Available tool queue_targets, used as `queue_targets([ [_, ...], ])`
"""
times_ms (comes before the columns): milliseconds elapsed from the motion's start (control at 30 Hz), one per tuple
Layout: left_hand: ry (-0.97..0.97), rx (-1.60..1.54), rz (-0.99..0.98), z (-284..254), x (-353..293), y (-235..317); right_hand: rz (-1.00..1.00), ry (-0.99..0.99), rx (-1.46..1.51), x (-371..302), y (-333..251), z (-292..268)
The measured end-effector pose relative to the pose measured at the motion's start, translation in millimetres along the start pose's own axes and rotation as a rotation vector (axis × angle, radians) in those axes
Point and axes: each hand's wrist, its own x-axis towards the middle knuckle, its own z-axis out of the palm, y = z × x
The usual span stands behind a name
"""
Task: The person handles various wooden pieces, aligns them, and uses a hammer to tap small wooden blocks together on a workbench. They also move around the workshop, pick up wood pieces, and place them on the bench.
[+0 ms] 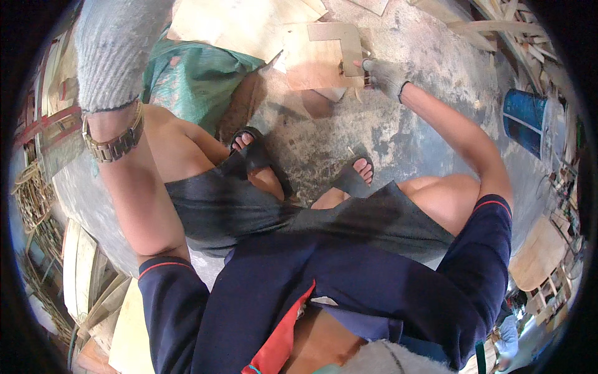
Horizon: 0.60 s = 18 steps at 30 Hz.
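My right hand (pixel 387 77), in a grey knitted fingerless-looking glove, grips the right edge of a thin wooden board (pixel 305 62). A bare fingertip presses on top near a flat L-shaped piece (pixel 352 53) that lies along the board's upper and right sides. Its other fingers are partly hidden at the edge. My left hand (pixel 118 53) is raised close to the camera at the upper left, in a grey ribbed glove, with a metal-banded watch (pixel 115 143) on the wrist. Its fingers lie beyond the picture's edge, so their hold is hidden.
A green woven sack (pixel 193 81) slumps between my left arm and the board. A large pale sheet (pixel 230 25) lies beyond it. Wood scraps (pixel 498 25) pile at the far right, near a blue object (pixel 525 121). More wooden strips (pixel 81 268) lie at left. The concrete floor (pixel 430 56) is stained.
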Motion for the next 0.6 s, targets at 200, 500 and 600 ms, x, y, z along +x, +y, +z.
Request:
queue_targets([
  [200,-0.045,0.09,-0.055,-3,7,-1,-0.063,-0.1,0.03,-11,-30,7],
  [500,-0.231,-0.026,-0.052,15,38,-36,0.291,-0.474,0.614,1,-67,-4],
  [600,-0.144,0.019,-0.35,33,50,-28,0.342,-0.447,0.701,5,-68,-6],
])
